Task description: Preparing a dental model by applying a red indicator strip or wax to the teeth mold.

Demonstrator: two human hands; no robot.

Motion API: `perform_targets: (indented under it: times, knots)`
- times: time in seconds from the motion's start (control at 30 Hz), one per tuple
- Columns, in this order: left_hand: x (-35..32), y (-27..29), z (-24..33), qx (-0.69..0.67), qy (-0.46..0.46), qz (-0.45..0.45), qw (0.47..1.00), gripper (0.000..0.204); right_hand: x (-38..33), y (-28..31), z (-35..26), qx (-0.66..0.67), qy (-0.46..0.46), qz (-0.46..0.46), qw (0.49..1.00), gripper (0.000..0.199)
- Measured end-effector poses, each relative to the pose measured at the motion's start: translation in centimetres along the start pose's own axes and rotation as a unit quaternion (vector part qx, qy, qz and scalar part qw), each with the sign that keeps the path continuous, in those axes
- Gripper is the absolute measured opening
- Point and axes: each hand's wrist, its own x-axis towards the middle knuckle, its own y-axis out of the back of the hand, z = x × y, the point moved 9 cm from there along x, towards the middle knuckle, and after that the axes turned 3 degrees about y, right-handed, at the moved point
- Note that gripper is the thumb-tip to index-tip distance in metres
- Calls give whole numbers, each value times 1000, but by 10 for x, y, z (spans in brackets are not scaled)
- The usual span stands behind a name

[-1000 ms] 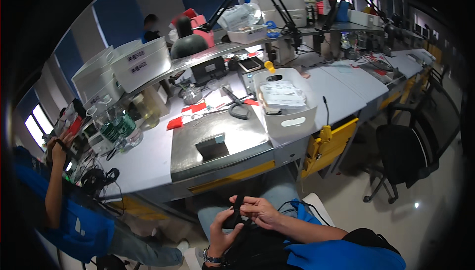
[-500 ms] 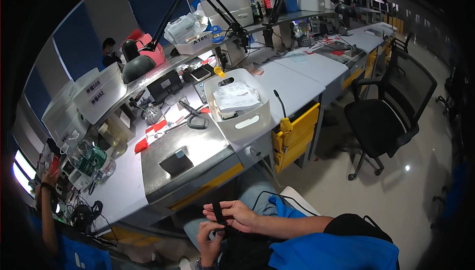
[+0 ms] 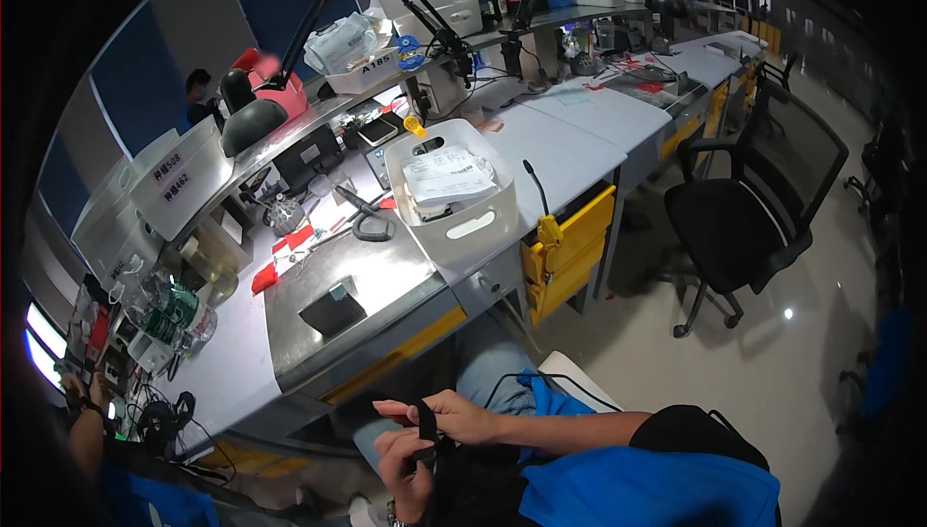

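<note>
In front of my lap, my right hand (image 3: 459, 417) is held with its fingers stretched out to the left. A narrow black strap (image 3: 427, 421) runs across that hand near the base of the fingers. My left hand (image 3: 404, 467) is just below, fingers bent, pinching the lower part of the strap. A watch (image 3: 394, 512) sits on my left wrist. Where the strap goes below the fingers is dark and hard to make out.
Ahead stands a workbench with a metal plate (image 3: 299, 353), a dark small box (image 3: 331, 307) and a white bin (image 3: 459, 237) holding papers. An open yellow drawer (image 3: 572, 255) juts out at right. An office chair (image 3: 719, 227) stands farther right. A co-worker's arm (image 3: 87, 435) is at far left.
The bench scene has shifted slightly left and up in view. My left fingers have risen a little along the strap, which now bends more around my right hand.
</note>
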Motion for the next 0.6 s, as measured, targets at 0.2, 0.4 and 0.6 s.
perform_targets:
  times: [0.2,0.4,0.6]
  knots:
    - [-15,-11,-28,-267,159,43,950,25,11,-30,-36,293,-62,-69,952,80]
    - [2,-11,-15,-154,84,-7,984,9,15,-25,-34,45,-25,-102,993,90]
    - [3,-25,3,-114,54,-80,989,11,3,-39,-49,-4,-3,-116,993,124]
